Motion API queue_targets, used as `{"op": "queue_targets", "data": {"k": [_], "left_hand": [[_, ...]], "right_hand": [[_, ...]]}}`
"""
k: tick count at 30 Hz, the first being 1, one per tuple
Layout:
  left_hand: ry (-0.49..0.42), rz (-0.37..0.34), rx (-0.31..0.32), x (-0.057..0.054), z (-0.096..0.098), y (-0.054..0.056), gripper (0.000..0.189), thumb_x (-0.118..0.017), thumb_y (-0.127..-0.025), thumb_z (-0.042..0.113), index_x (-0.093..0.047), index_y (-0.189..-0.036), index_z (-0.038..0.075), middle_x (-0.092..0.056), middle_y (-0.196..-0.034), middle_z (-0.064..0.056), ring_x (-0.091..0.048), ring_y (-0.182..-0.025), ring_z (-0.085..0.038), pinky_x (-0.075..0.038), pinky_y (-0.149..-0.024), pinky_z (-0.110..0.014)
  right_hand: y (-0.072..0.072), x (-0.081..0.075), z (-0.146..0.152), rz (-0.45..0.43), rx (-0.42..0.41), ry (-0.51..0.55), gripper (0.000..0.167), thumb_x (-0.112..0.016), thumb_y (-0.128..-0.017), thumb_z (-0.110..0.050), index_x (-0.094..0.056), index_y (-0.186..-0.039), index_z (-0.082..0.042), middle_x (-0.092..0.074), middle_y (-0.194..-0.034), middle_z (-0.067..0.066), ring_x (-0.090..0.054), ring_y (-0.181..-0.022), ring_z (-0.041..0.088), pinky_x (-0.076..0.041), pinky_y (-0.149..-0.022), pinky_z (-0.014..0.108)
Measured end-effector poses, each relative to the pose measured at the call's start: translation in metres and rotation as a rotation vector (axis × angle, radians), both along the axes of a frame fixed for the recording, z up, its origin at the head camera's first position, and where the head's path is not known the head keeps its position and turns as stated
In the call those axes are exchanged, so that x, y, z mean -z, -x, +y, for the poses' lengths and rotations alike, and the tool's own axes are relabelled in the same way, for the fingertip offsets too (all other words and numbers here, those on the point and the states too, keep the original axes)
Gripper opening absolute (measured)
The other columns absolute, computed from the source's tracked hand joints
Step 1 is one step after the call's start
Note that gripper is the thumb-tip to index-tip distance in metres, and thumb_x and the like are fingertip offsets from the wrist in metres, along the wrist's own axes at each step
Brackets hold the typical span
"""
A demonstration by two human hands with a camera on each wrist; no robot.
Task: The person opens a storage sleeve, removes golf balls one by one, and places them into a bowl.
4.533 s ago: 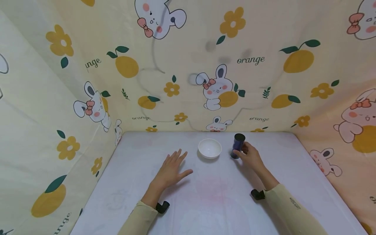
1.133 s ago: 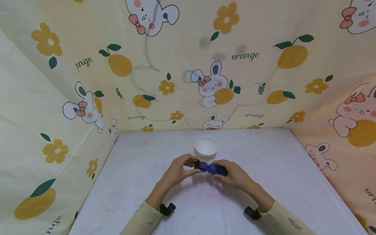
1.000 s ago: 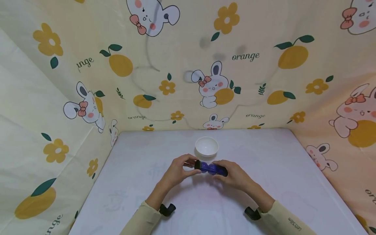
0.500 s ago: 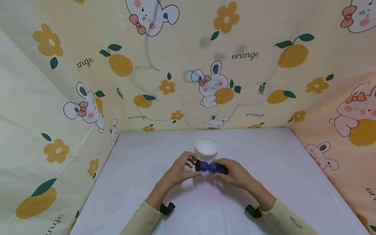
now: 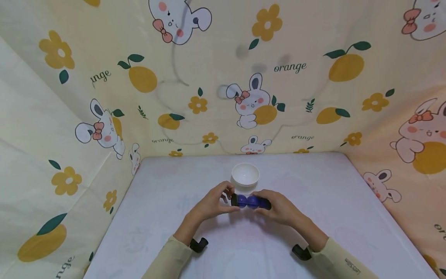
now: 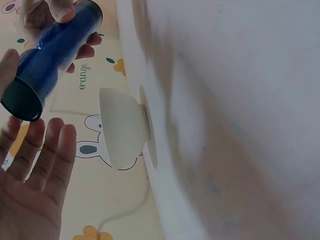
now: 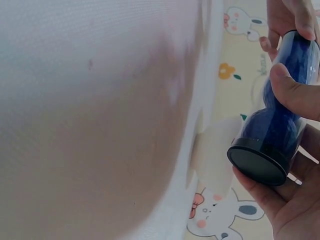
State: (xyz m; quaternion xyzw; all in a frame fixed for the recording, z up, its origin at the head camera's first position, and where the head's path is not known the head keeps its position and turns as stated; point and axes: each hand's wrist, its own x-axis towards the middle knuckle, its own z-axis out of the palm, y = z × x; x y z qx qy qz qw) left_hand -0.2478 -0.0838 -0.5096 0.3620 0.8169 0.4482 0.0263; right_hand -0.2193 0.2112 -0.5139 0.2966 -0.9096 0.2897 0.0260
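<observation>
A clear tube [image 5: 253, 201] with black end caps and blue balls inside lies level in the air, just in front of a white bowl [image 5: 245, 174]. My right hand [image 5: 278, 206] grips its right end; in the right wrist view the thumb [image 7: 292, 92] lies across the tube's side and the fingers pass beneath it. At the other end, my left hand [image 5: 212, 201] is spread around the black cap [image 6: 22, 100]. Its fingers [image 6: 50, 155] are relaxed and stand off the cap in the left wrist view, while the thumb is close to the tube; contact there is unclear.
A white cloth covers the table [image 5: 167, 178]. Patterned curtains [image 5: 299, 104] with rabbits and oranges enclose the back and both sides. Black wrist cameras [image 5: 199, 245] are strapped at both wrists.
The tube, upright to the right of the bowl at first, has come to the middle and been laid level. My left hand took its left cap, then loosened its fingers.
</observation>
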Motion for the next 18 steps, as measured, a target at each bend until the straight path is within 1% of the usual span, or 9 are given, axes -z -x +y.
{"op": "queue_targets", "data": {"k": [4, 10, 13, 18], "left_hand": [[0.002, -0.009, 0.017, 0.0010, -0.0007, 0.0025, 0.054, -0.095, -0.085, 0.020, -0.055, -0.120, 0.015, -0.061, -0.110, 0.002, -0.064, -0.101, -0.015, -0.062, -0.089, -0.033], [0.009, 0.004, 0.048, 0.0060, -0.0011, 0.0060, 0.054, -0.096, -0.084, 0.021, -0.056, -0.118, 0.007, -0.061, -0.106, 0.001, -0.065, -0.091, -0.012, -0.060, -0.089, -0.029], [0.005, 0.007, 0.049, 0.0070, -0.0009, 0.0060, 0.054, -0.096, -0.083, 0.020, -0.057, -0.117, 0.005, -0.062, -0.105, 0.002, -0.065, -0.090, -0.012, -0.060, -0.088, -0.029], [-0.004, 0.012, 0.034, 0.0070, 0.0001, 0.0046, 0.053, -0.096, -0.083, 0.020, -0.058, -0.118, 0.008, -0.061, -0.105, 0.002, -0.064, -0.089, -0.009, -0.061, -0.088, -0.029]], "right_hand": [[0.0007, 0.0020, -0.0007, 0.000, -0.012, 0.007, 0.055, -0.088, -0.091, -0.022, -0.068, -0.141, -0.007, -0.074, -0.130, 0.009, -0.071, -0.113, 0.024, -0.060, -0.097, 0.047], [0.0017, 0.0037, -0.0011, -0.005, -0.037, 0.013, 0.055, -0.089, -0.091, -0.022, -0.069, -0.140, -0.008, -0.075, -0.129, 0.008, -0.070, -0.113, 0.023, -0.060, -0.097, 0.047], [0.0015, 0.0037, -0.0013, -0.009, -0.038, 0.011, 0.055, -0.088, -0.092, -0.023, -0.069, -0.141, -0.008, -0.075, -0.129, 0.008, -0.070, -0.113, 0.023, -0.060, -0.098, 0.048], [0.0024, 0.0034, -0.0016, -0.009, -0.040, 0.017, 0.056, -0.088, -0.091, -0.022, -0.068, -0.141, -0.008, -0.074, -0.131, 0.008, -0.070, -0.115, 0.024, -0.059, -0.099, 0.049]]}}
